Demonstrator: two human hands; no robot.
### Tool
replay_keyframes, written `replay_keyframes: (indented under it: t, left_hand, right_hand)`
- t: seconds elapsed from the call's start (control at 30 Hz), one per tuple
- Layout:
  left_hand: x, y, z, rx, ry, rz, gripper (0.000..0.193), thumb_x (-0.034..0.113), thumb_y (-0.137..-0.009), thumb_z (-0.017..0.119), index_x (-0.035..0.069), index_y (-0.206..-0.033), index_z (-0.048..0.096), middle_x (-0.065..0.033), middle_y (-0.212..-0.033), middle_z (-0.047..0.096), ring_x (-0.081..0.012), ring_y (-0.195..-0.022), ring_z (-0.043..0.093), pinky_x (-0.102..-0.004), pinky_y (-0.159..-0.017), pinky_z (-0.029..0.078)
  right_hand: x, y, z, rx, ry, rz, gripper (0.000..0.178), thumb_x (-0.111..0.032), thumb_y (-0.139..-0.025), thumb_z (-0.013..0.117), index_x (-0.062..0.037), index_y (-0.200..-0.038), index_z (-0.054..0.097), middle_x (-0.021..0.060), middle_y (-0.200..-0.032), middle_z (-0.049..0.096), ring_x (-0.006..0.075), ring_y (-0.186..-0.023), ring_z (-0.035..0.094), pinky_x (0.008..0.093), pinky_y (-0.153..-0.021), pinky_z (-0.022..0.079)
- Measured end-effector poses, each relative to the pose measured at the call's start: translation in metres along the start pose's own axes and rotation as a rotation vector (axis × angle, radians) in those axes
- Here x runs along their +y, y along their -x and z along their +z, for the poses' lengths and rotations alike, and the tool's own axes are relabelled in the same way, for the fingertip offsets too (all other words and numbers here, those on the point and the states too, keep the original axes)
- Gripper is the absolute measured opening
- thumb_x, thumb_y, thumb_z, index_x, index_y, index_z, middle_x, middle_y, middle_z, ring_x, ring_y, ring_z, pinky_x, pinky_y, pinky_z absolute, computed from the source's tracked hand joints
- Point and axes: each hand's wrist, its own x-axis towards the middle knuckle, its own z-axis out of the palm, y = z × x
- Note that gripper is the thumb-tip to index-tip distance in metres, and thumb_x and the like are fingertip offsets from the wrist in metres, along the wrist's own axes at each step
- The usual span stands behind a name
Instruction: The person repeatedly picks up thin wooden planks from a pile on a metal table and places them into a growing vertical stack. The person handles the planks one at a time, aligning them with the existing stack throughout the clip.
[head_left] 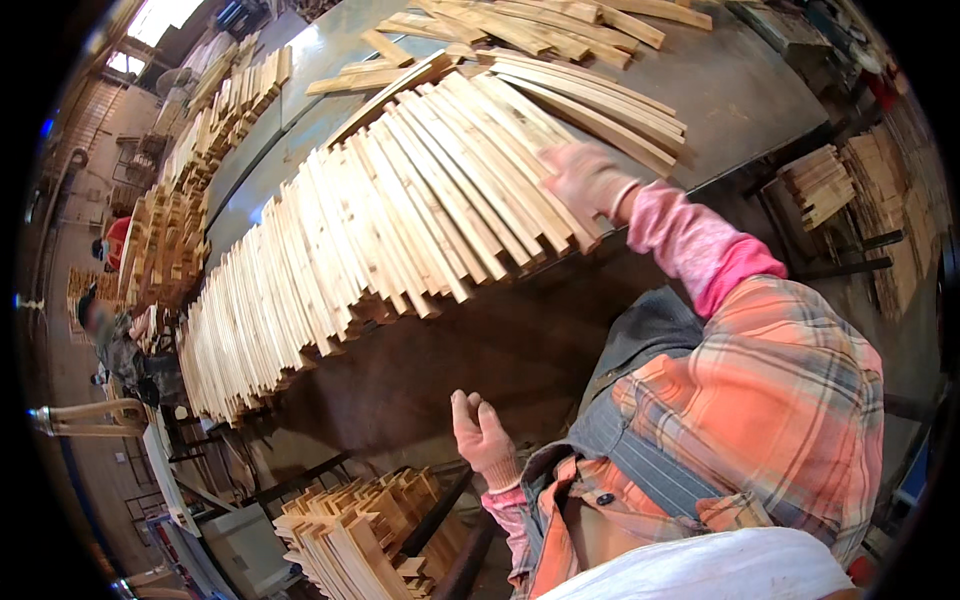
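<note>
A long row of pale wooden strips (pixel 370 210) lies side by side on a metal table, with their near ends sticking out past its edge. My right hand (pixel 588 180), in a pinkish glove, is at the right end of this row, over the last strips. Its fingers are blurred, so their grip on a strip cannot be made out. Low in front of my body, away from the wood, my left hand (pixel 484 438) is raised with its gloved fingers partly stretched and nothing visible in them.
More loose strips (pixel 590 105) lie beyond the row on the metal table (pixel 745 100). Below on the left stands a stack of wood pieces (pixel 360 540). Other stacked boards (pixel 815 190) are at the right. A person (pixel 125 345) is at the row's far left end.
</note>
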Motion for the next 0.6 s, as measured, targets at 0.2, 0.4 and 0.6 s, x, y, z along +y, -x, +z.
replay_keyframes:
  t: [0.2,0.4,0.6]
  left_hand:
    - [0.028,-0.006,0.111,-0.170,-0.039,0.142,0.049,0.000,-0.099,0.062,-0.008,-0.146,0.050,-0.0137,-0.125,0.067,-0.0165,-0.113,0.063,-0.0303,-0.102,0.050]
    - [0.057,0.004,0.273,-0.228,-0.135,0.167,0.047,-0.002,-0.096,0.064,-0.004,-0.143,0.055,-0.0105,-0.121,0.068,-0.0152,-0.108,0.064,-0.0297,-0.097,0.052]
    - [0.087,-0.038,0.426,-0.313,-0.550,0.496,0.048,0.007,-0.092,0.070,-0.005,-0.137,0.059,-0.0195,-0.121,0.068,-0.0286,-0.106,0.067,-0.0357,-0.094,0.054]
  right_hand:
    - [0.196,-0.050,-0.072,-0.037,0.186,0.447,0.064,-0.040,-0.087,0.073,-0.0050,-0.138,0.058,0.0237,-0.132,0.065,0.0393,-0.123,0.062,0.0456,-0.105,0.049]
    - [0.297,-0.103,-0.055,-0.315,0.016,0.380,0.064,-0.048,-0.082,0.069,-0.0035,-0.128,0.065,0.0240,-0.124,0.068,0.0372,-0.118,0.065,0.0424,-0.102,0.050]
    - [0.306,-0.066,-0.007,-0.696,-0.608,0.228,0.048,-0.030,-0.081,0.074,-0.0034,-0.121,0.070,0.0185,-0.106,0.076,0.0305,-0.098,0.073,0.0428,-0.086,0.056]
